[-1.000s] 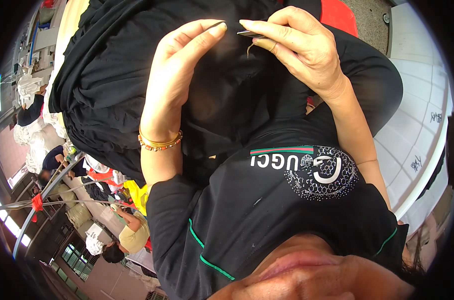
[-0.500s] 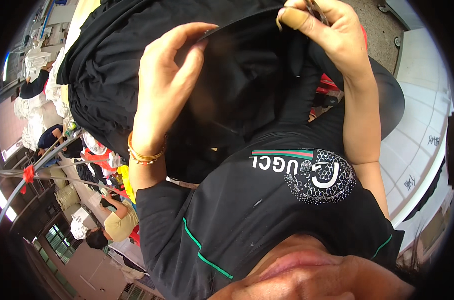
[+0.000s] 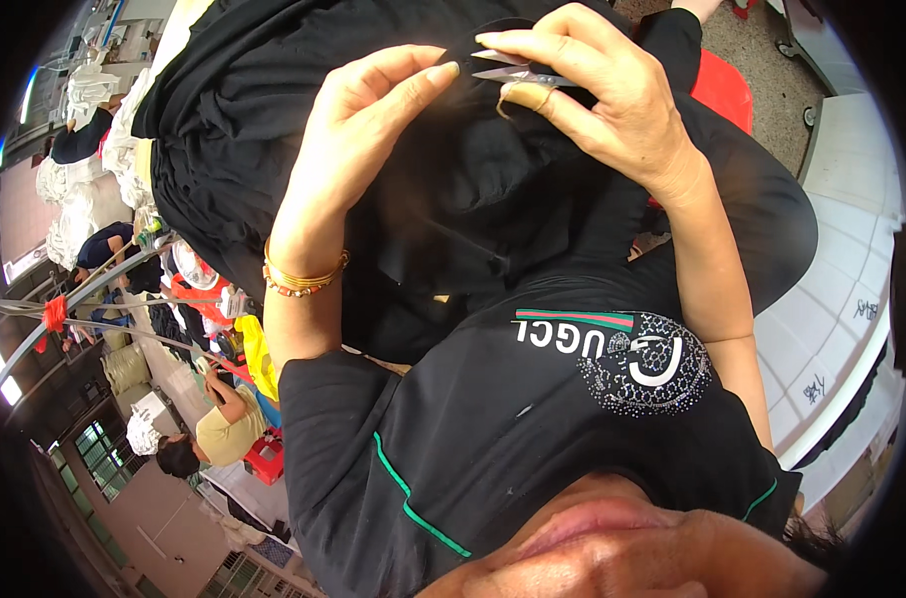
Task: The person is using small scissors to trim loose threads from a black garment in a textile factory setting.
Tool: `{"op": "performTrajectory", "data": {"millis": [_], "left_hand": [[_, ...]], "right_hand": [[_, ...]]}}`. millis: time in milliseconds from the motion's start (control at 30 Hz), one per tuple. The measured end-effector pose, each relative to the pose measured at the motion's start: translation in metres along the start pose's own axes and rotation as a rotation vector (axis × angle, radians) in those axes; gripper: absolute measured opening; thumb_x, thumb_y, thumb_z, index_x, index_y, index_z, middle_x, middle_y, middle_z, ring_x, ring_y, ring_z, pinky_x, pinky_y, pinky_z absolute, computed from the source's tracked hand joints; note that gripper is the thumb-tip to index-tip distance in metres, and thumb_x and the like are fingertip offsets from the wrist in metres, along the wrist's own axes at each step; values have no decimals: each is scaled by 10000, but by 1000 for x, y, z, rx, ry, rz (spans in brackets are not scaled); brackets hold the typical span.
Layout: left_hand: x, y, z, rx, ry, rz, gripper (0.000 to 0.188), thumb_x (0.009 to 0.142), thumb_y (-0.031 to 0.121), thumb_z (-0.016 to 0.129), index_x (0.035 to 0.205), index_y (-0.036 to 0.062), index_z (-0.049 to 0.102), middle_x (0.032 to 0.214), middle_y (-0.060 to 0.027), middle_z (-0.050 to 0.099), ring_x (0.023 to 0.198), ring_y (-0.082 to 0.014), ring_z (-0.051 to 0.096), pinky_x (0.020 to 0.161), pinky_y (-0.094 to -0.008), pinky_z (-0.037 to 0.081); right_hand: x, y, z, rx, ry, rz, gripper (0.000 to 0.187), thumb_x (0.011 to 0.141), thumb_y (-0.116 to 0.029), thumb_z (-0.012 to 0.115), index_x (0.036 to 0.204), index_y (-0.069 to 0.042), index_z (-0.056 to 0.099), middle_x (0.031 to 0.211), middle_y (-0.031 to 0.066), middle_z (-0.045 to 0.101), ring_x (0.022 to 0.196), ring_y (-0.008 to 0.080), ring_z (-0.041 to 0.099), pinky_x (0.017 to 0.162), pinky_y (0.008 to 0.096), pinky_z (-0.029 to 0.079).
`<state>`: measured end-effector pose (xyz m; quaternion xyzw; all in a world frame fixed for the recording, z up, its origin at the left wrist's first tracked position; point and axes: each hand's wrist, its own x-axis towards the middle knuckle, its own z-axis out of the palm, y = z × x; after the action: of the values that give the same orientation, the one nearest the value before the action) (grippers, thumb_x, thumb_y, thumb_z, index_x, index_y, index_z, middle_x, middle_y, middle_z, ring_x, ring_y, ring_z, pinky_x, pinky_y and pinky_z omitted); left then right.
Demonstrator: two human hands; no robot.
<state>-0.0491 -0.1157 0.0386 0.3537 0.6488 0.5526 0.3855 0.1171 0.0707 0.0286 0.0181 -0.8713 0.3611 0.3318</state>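
Black fabric [image 3: 453, 179] lies bunched over my lap and spreads to the far left. My left hand [image 3: 358, 130] is closed in a pinch on the fabric near its upper edge, thumb and forefinger almost together. In my right hand [image 3: 617, 105] is a pair of small metal thread snips [image 3: 513, 75]. Their blades stand apart and point left, a short way from my left fingertips. A yellowish cover [image 3: 528, 95] wraps my right thumb, with a loose end hanging from it. Whether a thread runs between the blades is too fine to tell.
Red stool [image 3: 722, 92] stands beyond my right forearm. A white tiled-looking surface [image 3: 822, 309] runs along the right. On the left are metal rails [image 3: 124, 334] tied with red cord, piles of white cloth [image 3: 84, 209], and a person in a yellow top [image 3: 229, 429].
My right hand has moved left and down towards my left hand, and the snips' blades now show. My left hand has shifted slightly right. The fabric edge stretched between them has slackened.
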Motion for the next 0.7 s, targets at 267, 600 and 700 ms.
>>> {"op": "performTrajectory", "data": {"millis": [267, 600, 700], "left_hand": [[-3, 7, 4, -38, 7, -18, 217, 1004, 56, 655, 1196, -25, 713, 1101, -46, 738, 1040, -104, 667, 965, -235, 498], [13, 38, 9, 1416, -175, 297, 287, 814, 165, 765, 1086, 83, 727, 988, -71, 689, 988, -295, 676, 839, -383, 531], [55, 70, -3, 1424, -146, 351, 187, 821, 135, 741, 988, 52, 757, 965, -130, 734, 920, -334, 708, 819, -361, 563]], "right_hand": [[-2, 22, 17, -50, -25, -71, 318, 869, -101, 785, 1185, -83, 749, 912, 57, 662, 777, 172, 661, 684, 286, 532], [-27, 38, -14, 312, 178, 143, 358, 904, -72, 774, 1255, -24, 719, 991, 39, 648, 909, 111, 626, 831, 228, 492], [-37, 51, -23, 387, 324, 203, 353, 924, -80, 762, 1264, -4, 707, 1009, 25, 644, 940, 93, 607, 856, 228, 484]]}}
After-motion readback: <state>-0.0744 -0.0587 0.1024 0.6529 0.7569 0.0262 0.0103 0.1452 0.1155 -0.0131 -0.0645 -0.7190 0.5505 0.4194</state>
